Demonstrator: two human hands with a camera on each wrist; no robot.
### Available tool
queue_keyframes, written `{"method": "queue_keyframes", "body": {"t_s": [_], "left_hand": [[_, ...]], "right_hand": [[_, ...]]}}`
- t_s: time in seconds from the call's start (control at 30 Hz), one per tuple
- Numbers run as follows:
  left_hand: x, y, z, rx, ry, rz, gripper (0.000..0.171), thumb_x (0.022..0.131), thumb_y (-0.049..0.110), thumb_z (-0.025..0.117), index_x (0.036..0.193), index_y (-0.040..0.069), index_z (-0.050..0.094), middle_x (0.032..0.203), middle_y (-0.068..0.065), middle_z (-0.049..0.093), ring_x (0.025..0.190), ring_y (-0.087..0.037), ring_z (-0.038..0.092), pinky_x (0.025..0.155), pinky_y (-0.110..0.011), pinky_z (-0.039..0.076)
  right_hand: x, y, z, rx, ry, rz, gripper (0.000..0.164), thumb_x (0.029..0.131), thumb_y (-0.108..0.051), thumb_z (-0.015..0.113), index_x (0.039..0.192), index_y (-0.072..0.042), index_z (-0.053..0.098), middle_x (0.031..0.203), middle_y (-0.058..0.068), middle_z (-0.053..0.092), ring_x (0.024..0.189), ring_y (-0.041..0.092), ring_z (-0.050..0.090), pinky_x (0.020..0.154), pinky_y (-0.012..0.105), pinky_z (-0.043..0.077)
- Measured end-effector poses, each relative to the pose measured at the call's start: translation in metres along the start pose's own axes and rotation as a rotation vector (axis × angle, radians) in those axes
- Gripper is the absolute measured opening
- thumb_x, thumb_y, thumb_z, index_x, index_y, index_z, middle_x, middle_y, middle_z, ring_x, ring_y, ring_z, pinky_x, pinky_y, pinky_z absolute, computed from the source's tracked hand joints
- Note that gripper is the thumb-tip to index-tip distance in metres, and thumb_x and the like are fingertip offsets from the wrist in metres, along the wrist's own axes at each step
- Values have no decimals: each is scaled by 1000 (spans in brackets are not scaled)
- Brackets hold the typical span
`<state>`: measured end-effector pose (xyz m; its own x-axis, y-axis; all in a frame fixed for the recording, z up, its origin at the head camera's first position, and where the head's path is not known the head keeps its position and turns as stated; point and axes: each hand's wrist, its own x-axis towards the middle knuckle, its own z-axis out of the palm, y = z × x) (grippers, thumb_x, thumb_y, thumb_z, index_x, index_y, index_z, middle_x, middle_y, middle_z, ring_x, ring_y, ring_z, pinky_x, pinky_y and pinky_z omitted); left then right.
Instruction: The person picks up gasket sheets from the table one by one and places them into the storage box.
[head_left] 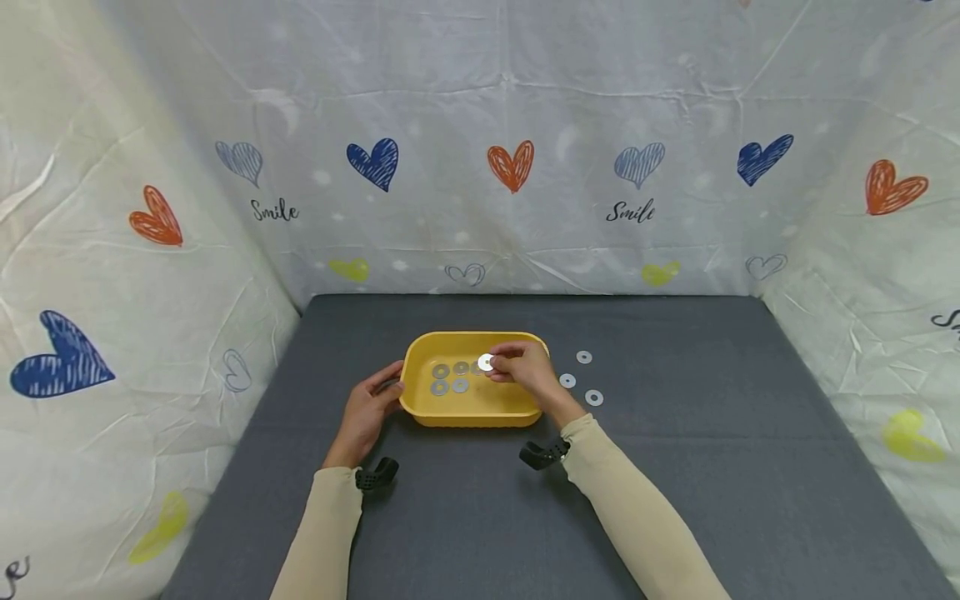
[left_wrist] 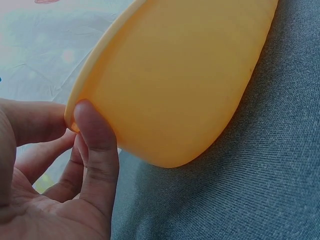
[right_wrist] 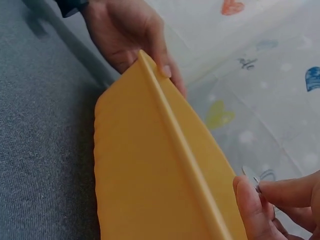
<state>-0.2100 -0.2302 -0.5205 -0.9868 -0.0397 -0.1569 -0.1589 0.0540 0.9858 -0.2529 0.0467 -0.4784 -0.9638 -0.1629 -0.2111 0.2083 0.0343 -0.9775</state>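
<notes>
My left hand (head_left: 366, 417) pinches the left end of a yellow plastic tray (head_left: 472, 420) at its rim. In the left wrist view the thumb (left_wrist: 95, 125) lies on the outside of the tray wall. Over the tray's right half, my right hand (head_left: 527, 372) pinches a flat metal washer (head_left: 483, 367) between thumb and fingertips. That washer shows nearly edge-on in the right wrist view, above the rim. Several grey washers (head_left: 438, 392) lie flat on the tray floor in its left half, one partly hidden behind the held washer.
Three more washers (head_left: 589, 403) lie on the dark grey tablecloth (head_left: 675, 467) just right of the tray. Black straps (head_left: 542, 455) circle both wrists. A white curtain (head_left: 442, 233) printed with hearts hangs behind and at both sides of the table.
</notes>
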Motion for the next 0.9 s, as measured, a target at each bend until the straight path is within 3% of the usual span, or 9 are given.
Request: {"method": "queue_keyframes", "body": {"t_s": [0.17,0.4,0.7,0.9], "left_hand": [[1,0,1,10,-1,-9,50,100,13,55,149,13,45,145,-11,49,111,-20,58,77,-18,54],[0,2,2,6,7,-8,50,100,12,56,148,13,45,145,-11,49,113,-22,58,77,-18,54],[1,1,3,4,12,-17,50,99,12,56,148,13,46,144,-11,49,113,-23,57,77,-18,54],[2,-1,2,9,7,-9,50,100,12,56,148,13,45,145,-12,48,114,-23,57,77,-18,54]], "right_hand": [[7,3,5,-4,-3,50,17,91,3,63,107,6,68,95,14,69,67,13,70,70,30,60],[13,9,11,-64,-7,131,17,90,2,65,105,3,71,89,13,69,68,18,71,82,41,59],[20,15,12,-199,-43,171,15,89,2,65,103,3,72,87,13,68,63,18,70,66,30,60],[20,15,15,-238,-44,169,16,89,2,65,104,4,72,90,16,69,66,20,72,69,32,60]]}}
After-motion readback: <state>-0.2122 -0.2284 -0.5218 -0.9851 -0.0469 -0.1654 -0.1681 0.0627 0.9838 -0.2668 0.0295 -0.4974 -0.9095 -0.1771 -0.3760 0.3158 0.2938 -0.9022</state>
